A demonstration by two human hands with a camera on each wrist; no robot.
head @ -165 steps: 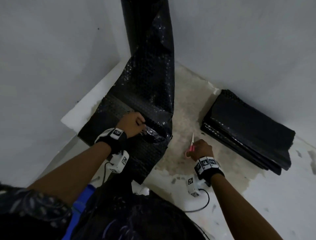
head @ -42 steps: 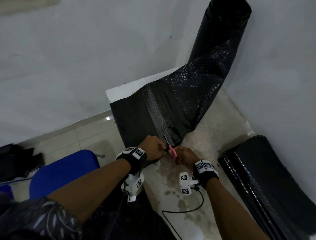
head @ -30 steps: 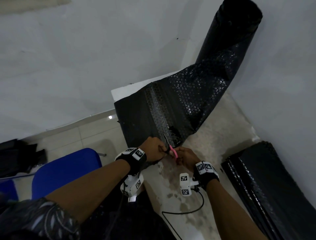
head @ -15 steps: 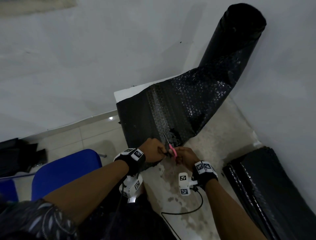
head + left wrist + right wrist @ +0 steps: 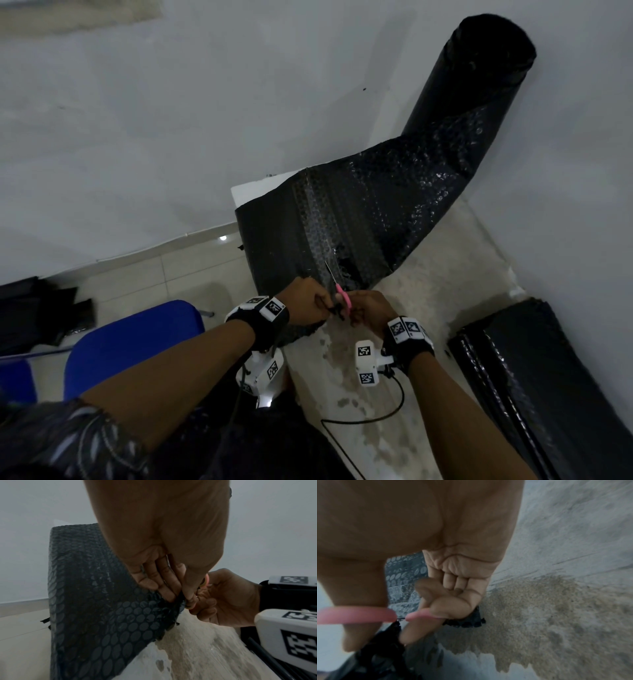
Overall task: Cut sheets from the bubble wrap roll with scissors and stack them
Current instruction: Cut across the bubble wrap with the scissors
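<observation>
A black bubble wrap roll (image 5: pixel 479 85) leans in the wall corner, and its loose sheet (image 5: pixel 342 222) runs down across the table toward me. My left hand (image 5: pixel 310 301) pinches the sheet's near edge (image 5: pixel 171 601) between thumb and fingers. My right hand (image 5: pixel 371 310) grips pink-handled scissors (image 5: pixel 339 291) at that edge, blades pointing away into the sheet. In the right wrist view the thumb and fingers sit through the pink handle loops (image 5: pixel 356 615). A stack of cut black sheets (image 5: pixel 548 377) lies at the right.
The worn, stained table top (image 5: pixel 428 308) meets white walls behind and to the right. A blue chair (image 5: pixel 130 342) stands at the left below the table's edge. Dark scraps (image 5: pixel 37 308) lie on the tiled floor at far left.
Since 5.5 s ago my right hand lifted the scissors off the table and brought them to the sheet's edge beside the left hand. Over the last second both hands stay nearly still.
</observation>
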